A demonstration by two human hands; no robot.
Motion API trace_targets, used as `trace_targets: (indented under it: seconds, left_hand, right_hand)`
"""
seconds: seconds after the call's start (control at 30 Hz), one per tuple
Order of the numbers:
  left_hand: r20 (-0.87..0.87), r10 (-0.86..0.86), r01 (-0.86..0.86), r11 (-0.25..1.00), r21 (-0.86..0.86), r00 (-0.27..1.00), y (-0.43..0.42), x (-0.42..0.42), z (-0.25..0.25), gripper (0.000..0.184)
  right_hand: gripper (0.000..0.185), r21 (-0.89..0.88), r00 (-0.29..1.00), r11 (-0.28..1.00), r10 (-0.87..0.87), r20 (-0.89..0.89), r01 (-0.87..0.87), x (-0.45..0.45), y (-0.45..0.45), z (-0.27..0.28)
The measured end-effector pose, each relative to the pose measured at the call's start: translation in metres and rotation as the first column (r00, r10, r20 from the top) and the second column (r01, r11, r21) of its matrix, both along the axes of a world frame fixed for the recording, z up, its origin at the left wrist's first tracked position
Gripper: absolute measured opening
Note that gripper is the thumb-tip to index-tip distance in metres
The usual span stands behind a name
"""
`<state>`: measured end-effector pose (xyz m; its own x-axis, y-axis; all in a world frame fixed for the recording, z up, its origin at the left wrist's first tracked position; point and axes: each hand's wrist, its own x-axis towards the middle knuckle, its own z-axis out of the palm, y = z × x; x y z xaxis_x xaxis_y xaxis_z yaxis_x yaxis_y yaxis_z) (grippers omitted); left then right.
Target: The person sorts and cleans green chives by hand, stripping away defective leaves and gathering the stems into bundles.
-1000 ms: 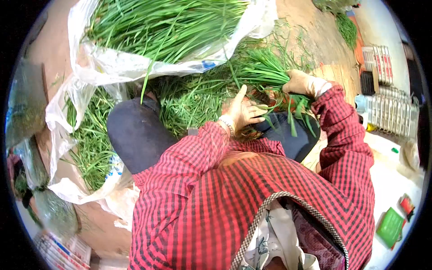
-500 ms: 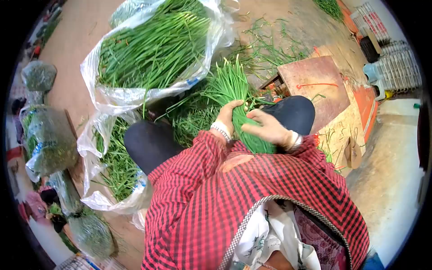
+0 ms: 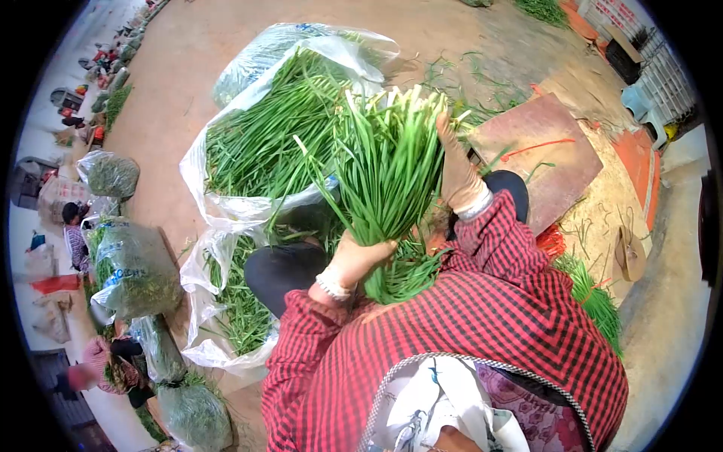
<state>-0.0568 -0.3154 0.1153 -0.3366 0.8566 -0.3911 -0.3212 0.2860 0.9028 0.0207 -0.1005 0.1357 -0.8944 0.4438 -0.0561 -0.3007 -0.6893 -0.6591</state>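
My left hand (image 3: 358, 260) is closed around the lower part of a bunch of garlic chives (image 3: 388, 166), just in front of my lap. The pale cut ends fan out at the top, and the green leaf tips fold down below the fist. My right hand (image 3: 458, 169) stands with straight fingers against the right side of the bunch near the pale ends. Beyond my left hand, a clear plastic bag (image 3: 194, 169) holds many more chives. Nearer my left knee, another open bag (image 3: 197, 280) contains loose green leaves.
A reddish board (image 3: 538, 162) with a red tie on it lies to the right. A tied chive bundle (image 3: 595, 305) and a sandal (image 3: 629, 255) are beside me. Filled bags (image 3: 139, 267) line the left, where other people (image 3: 75, 233) sit. Loose leaves litter the floor ahead.
The bunch has spread wider and stands more upright. My right hand has moved from its lower part up to its right side, fingers straightened; my left hand now grips lower. The view has shifted.
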Motion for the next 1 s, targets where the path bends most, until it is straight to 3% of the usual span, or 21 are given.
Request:
trace_targets:
  seconds: [0.03, 0.13, 0.17, 0.2, 0.27, 0.3, 0.33, 0.37, 0.4, 0.43, 0.47, 0.5, 0.63, 0.67, 0.73, 0.8, 0.83, 0.9, 0.93, 0.97, 1.0]
  left_hand:
    - [-0.141, 0.018, -0.020, 1.000, -0.018, 0.990, -0.008, -0.002, 0.012, 0.034]
    - [-0.258, -0.019, -0.011, 0.993, -0.117, 0.966, -0.033, -0.023, 0.040, 0.042]
    - [-0.342, 0.034, -0.050, 0.998, -0.037, 0.939, -0.043, -0.027, 0.048, 0.034]
    - [-0.419, 0.095, -0.083, 0.995, 0.045, 0.903, -0.054, -0.030, 0.055, 0.026]
    - [-0.586, -0.090, 0.015, 0.991, -0.132, 0.805, -0.079, -0.042, 0.075, 0.025]
    - [-0.498, -0.061, -0.023, 0.987, -0.160, 0.865, -0.089, -0.041, 0.080, 0.025]
    - [-0.405, -0.026, -0.058, 0.980, -0.192, 0.914, -0.097, -0.038, 0.085, 0.024]
    - [-0.229, 0.080, -0.128, 0.971, -0.201, 0.970, -0.103, -0.030, 0.094, 0.026]
    - [-0.224, 0.087, -0.136, 0.968, -0.212, 0.971, -0.110, -0.026, 0.093, 0.026]
    - [-0.094, 0.172, -0.191, 0.946, -0.262, 0.981, -0.119, -0.022, 0.092, 0.031]
    - [0.033, 0.261, -0.237, 0.918, -0.317, 0.965, -0.128, -0.018, 0.091, 0.037]
    - [0.100, 0.319, -0.288, 0.926, -0.242, 0.943, -0.131, -0.009, 0.083, 0.040]
    - [0.134, 0.378, -0.334, 0.905, -0.263, 0.916, -0.166, 0.000, 0.051, 0.040]
    - [0.139, 0.390, -0.345, 0.900, -0.268, 0.910, -0.169, 0.002, 0.044, 0.040]
    - [0.342, 0.464, -0.414, 0.885, -0.212, 0.817, -0.170, 0.004, 0.033, 0.040]
    - [0.347, 0.458, -0.408, 0.888, -0.210, 0.818, -0.174, 0.003, 0.015, 0.043]
    - [0.358, 0.475, -0.421, 0.880, -0.221, 0.804, -0.170, 0.003, 0.015, 0.042]
    - [0.321, 0.515, -0.464, 0.856, -0.228, 0.794, -0.154, 0.007, 0.021, 0.039]
    - [0.281, 0.509, -0.466, 0.860, -0.210, 0.813, -0.152, 0.006, 0.017, 0.036]
    - [0.285, 0.510, -0.466, 0.859, -0.210, 0.811, -0.151, 0.006, 0.014, 0.034]
    - [0.288, 0.510, -0.466, 0.860, -0.208, 0.811, -0.147, 0.005, 0.012, 0.034]
  right_hand:
    - [0.069, 0.002, 0.996, 1.000, -0.028, -0.089, 0.028, -0.008, 0.002, 0.011]
    - [0.062, -0.104, 0.985, 0.989, 0.088, -0.147, -0.104, -0.032, 0.017, 0.007]
    - [0.050, 0.021, 0.986, 0.996, 0.089, -0.144, -0.087, -0.030, 0.014, 0.016]
    - [0.040, 0.013, 0.999, 1.000, 0.028, -0.015, -0.028, -0.028, 0.004, 0.025]
    - [0.033, 0.161, 0.995, 0.985, -0.068, 0.073, 0.055, -0.051, 0.008, -0.008]
    - [0.028, 0.381, 0.997, 0.921, -0.076, -0.022, 0.078, -0.062, 0.014, -0.042]
    - [0.027, 0.712, 0.990, 0.698, -0.135, 0.031, 0.073, -0.059, 0.008, -0.033]
    - [0.027, 0.697, 0.992, 0.716, -0.068, 0.110, -0.028, -0.064, 0.008, -0.047]
    - [0.028, 0.675, 0.982, 0.726, 0.003, 0.187, -0.131, -0.070, 0.012, -0.062]
    - [0.031, 0.593, 0.932, 0.792, -0.092, 0.352, -0.146, -0.070, 0.015, -0.062]
    - [0.034, 0.616, 0.912, 0.785, -0.206, 0.356, -0.063, -0.069, 0.018, -0.059]
    - [0.033, 0.570, 0.812, 0.815, -0.257, 0.524, -0.110, -0.061, 0.028, -0.051]
    - [0.026, 0.530, 0.779, 0.848, -0.325, 0.536, -0.011, -0.029, 0.084, -0.089]
    - [0.027, 0.665, 0.792, 0.696, -0.233, 0.565, -0.270, -0.015, 0.102, -0.100]
    - [0.036, 0.632, 0.626, 0.121, -0.093, 0.775, -0.765, 0.002, 0.093, -0.109]
    - [0.050, 0.310, 0.412, -0.482, -0.119, 0.904, -0.820, 0.008, 0.066, -0.079]
    - [0.052, 0.391, 0.485, -0.411, -0.153, 0.861, -0.824, 0.007, 0.055, -0.068]
    - [0.046, 0.706, 0.705, -0.028, -0.100, 0.702, -0.707, -0.004, 0.030, -0.035]
    - [0.034, 0.838, 0.855, 0.213, -0.023, 0.518, -0.502, -0.007, 0.010, -0.022]
    - [0.028, 0.796, 0.875, 0.401, 0.029, 0.484, -0.453, -0.010, -0.013, 0.001]
    - [0.037, 0.808, 0.923, 0.460, 0.079, 0.376, -0.369, -0.012, -0.032, 0.008]
